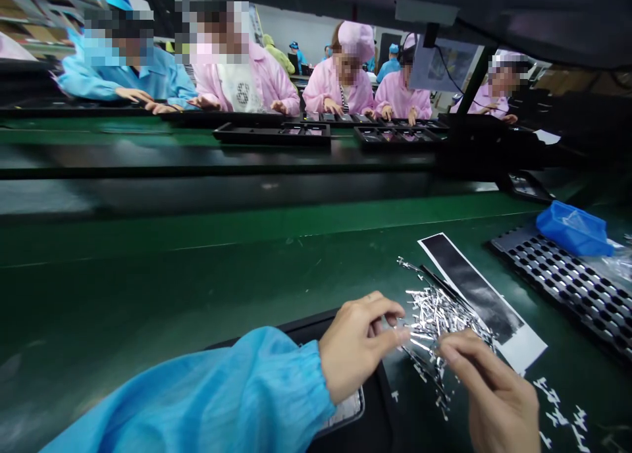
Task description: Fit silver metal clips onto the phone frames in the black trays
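Observation:
A loose heap of small, shiny, thin strips lies on the green table. At its left edge is my left hand, with curled fingers and a gap between thumb and fingertips; nothing shows clearly between them. My right hand is at the heap's near right side. Its thumb and forefinger are pinched together, and whatever is in the pinch is too small to make out. Beneath my left forearm is a black tray, mostly covered, with a flat silvery piece in it.
A black strip on white backing lies beyond the heap. Small white T-shaped pieces are scattered at right. A slotted black tray carries a blue bin. Across the bench, several people work at black trays.

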Motion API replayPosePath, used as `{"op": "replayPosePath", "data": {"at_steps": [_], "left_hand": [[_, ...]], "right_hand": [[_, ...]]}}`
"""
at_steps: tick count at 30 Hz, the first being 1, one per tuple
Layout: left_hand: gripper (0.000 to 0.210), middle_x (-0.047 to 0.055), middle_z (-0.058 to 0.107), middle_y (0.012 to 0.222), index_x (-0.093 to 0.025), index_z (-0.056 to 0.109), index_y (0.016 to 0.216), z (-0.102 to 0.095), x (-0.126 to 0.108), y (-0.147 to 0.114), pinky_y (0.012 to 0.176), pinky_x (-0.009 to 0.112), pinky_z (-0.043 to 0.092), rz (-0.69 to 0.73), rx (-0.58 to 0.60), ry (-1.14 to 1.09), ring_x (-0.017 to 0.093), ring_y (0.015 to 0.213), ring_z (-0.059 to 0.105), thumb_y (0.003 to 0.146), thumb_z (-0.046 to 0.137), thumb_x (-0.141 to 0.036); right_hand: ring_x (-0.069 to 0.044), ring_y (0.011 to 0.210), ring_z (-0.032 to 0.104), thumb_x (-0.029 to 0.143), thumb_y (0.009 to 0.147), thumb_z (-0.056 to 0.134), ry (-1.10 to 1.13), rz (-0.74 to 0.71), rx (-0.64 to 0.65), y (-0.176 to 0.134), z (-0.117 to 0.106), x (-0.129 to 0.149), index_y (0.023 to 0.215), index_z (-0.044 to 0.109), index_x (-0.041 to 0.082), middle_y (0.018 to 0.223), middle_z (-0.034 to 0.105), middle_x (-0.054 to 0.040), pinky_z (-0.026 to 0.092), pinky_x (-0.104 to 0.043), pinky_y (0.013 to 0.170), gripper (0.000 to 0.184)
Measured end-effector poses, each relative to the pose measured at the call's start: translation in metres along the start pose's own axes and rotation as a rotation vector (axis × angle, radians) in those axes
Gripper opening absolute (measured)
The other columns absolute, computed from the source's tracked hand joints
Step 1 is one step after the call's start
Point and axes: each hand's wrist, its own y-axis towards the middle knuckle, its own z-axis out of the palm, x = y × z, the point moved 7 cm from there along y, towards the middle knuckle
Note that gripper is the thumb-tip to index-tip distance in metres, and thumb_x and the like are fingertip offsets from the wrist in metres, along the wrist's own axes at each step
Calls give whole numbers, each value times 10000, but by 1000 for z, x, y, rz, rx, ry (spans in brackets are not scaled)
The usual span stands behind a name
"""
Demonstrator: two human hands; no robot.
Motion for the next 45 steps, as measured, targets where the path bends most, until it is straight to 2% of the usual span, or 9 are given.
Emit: {"op": "replayPosePath", "data": {"at_steps": [2,6,10,13,19,23,27,39,45], "left_hand": [[155,16,544,731,-158,631,797,-2,0,-1,664,244,362,19,-37,-75,128,692,479,738,490,-186],[178,32,550,712,-147,641,848,5,-9,-3,657,241,392,116,6,-332,133,691,504,702,537,-149],[158,47,539,689,-133,655,816,15,-22,-7,551,238,432,195,79,-551,120,573,522,709,542,-165],[129,49,521,723,-106,649,729,20,-22,-8,409,212,388,128,113,-629,93,451,495,692,553,-185],[131,27,543,572,-80,636,634,10,-25,-8,597,237,384,145,74,-227,122,586,500,702,532,-120],[101,2,545,598,-100,646,676,14,-17,-9,556,198,351,95,144,-75,98,579,482,692,546,-98],[128,-32,516,588,-133,630,661,18,-20,-13,570,169,329,144,182,37,74,592,473,715,527,-78],[233,-50,555,680,-219,578,680,34,-20,-46,596,160,321,281,291,252,82,668,510,811,386,-235],[225,-54,572,647,-212,594,635,42,-26,-60,587,136,368,117,445,228,76,648,532,776,426,-257]], "right_hand": [[-156,730,476,281,682,580,130,106,-72,0,-5,-6,680,575,186,728,526,-35,387,-267,643,95],[-139,675,476,302,686,563,523,395,133,-1,21,-13,624,564,166,672,505,-30,414,-282,659,150],[-100,651,483,231,691,555,839,483,280,-7,47,-11,622,586,191,636,503,-2,421,-242,685,86],[-80,634,482,227,710,536,946,507,372,-13,61,-14,651,599,209,614,506,9,415,-205,668,89],[-105,722,469,273,755,502,462,386,266,-11,37,-18,753,573,214,722,518,2,374,-223,691,92],[-111,722,464,316,763,484,256,242,293,-8,26,-7,733,560,214,715,512,6,357,-217,669,130],[-101,656,447,322,743,508,214,270,322,-10,26,-6,632,548,190,647,496,10,334,-218,620,177],[-106,545,486,200,644,513,548,473,375,-41,38,-4,566,547,145,530,518,-4,371,-259,611,102],[-107,566,462,286,674,524,263,354,266,-60,17,-11,552,524,151,557,502,0,345,-241,578,182]]}}
